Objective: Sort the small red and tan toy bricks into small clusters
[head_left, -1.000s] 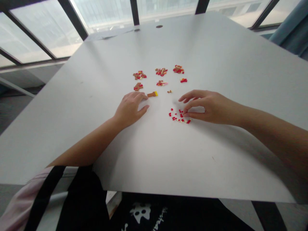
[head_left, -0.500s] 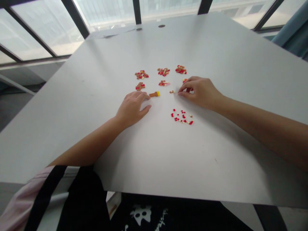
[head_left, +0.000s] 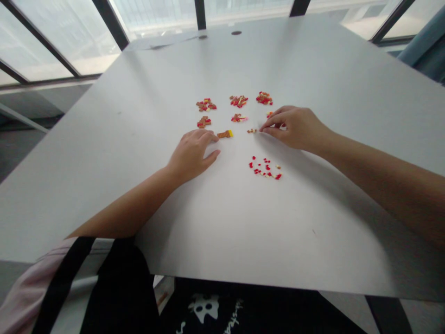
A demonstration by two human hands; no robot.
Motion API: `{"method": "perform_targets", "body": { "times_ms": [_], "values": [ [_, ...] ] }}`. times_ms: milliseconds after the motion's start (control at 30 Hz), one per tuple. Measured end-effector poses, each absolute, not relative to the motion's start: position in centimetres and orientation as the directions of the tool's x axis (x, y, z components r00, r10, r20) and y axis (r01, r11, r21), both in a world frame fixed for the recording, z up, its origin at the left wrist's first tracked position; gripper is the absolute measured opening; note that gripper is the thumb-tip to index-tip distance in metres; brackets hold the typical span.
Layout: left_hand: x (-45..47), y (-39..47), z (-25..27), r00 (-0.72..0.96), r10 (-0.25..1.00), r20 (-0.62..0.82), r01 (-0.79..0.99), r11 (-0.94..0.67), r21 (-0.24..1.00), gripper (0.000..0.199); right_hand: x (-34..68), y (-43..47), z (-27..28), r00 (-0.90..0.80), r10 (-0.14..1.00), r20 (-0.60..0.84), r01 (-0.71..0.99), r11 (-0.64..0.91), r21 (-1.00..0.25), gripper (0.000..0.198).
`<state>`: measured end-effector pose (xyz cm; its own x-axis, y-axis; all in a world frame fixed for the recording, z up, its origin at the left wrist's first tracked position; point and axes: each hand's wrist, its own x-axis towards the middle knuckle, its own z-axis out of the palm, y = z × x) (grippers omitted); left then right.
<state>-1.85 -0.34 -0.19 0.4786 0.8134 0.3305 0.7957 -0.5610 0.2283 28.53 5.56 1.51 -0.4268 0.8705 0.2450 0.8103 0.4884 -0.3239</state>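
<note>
My left hand [head_left: 194,150] lies on the white table with its fingers stretched out and thumb apart. Its index fingertip is at the left end of a brown brick strip with a yellow end [head_left: 225,134]. My right hand [head_left: 294,127] has thumb and fingertips pressed together low over the table; what they pinch, if anything, is too small to make out. Just left of those fingertips lie a few tiny brown and cream pieces [head_left: 251,131]. Behind the right fingers a small orange-red pile [head_left: 270,114] is partly hidden.
Scattered red and cream bits [head_left: 267,168] lie nearer me. Farther back are piles of small bricks: brown-red [head_left: 206,105], mixed [head_left: 238,101] and red-orange [head_left: 264,98]. Closer in sit two smaller piles, one brown-red [head_left: 204,122], one with pink [head_left: 238,118]. Windows stand beyond the table [head_left: 222,222].
The view has shifted slightly. More of the tiny brown and cream pieces now show beside my right fingertips, which are a little farther right of them. My left hand stays in place.
</note>
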Motion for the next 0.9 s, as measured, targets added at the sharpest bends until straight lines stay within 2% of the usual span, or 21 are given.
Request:
{"method": "perform_targets", "body": {
  "times_ms": [167,267,433,567,900],
  "values": [
    [-1.9,-0.3,-0.1,0.480,0.812,0.333,0.799,-0.561,0.216,0.027,28.7,5.1,1.3,-0.494,0.830,0.261,0.771,0.556,-0.311,0.033],
    [-1.9,-0.3,-0.2,0.475,0.816,0.328,0.801,-0.556,0.223,0.028,29.4,4.6,2.5,-0.507,0.822,0.258,0.774,0.566,-0.285,0.030],
    [-2.0,-0.3,-0.2,0.472,0.820,0.324,0.798,-0.554,0.239,0.027,31.3,3.4,4.7,-0.624,0.777,0.078,0.737,0.619,-0.272,0.012],
    [-2.0,-0.3,-0.1,0.472,0.817,0.330,0.793,-0.557,0.247,0.027,31.5,2.7,5.0,-0.677,0.733,-0.068,0.719,0.639,-0.275,0.013],
    [-1.9,-0.4,-0.1,0.458,0.823,0.336,0.801,-0.546,0.245,0.026,30.8,1.9,4.3,-0.680,0.726,-0.107,0.715,0.623,-0.317,0.014]
  ]
}}
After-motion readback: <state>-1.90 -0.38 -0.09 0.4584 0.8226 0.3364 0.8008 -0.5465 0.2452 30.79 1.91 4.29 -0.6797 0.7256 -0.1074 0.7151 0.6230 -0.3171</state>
